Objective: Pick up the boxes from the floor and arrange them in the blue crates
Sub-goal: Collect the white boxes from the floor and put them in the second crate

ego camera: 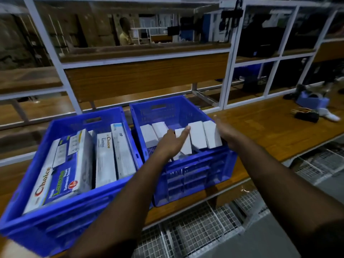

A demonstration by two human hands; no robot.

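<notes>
Two crates are sitting mid-frame: left crate [61, 216], right crate [195, 175] holding five white boxes [197, 135]. Left hand [170, 141] is resting straight fingers on the middle box [184, 144]; right hand [226, 134] is lying open against the rightmost box [211, 134].

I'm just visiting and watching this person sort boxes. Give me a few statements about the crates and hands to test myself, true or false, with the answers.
1. Two blue crates stand side by side on a wooden bench. True: left crate, right crate, bench.
2. The right crate holds plain white boxes. True.
3. The left crate is empty. False: it holds printed boxes, some reading "Choice".
4. The left hand is in the left crate. False: it reaches into the right crate.
5. The right hand lies against the rightmost white box. True.
</notes>
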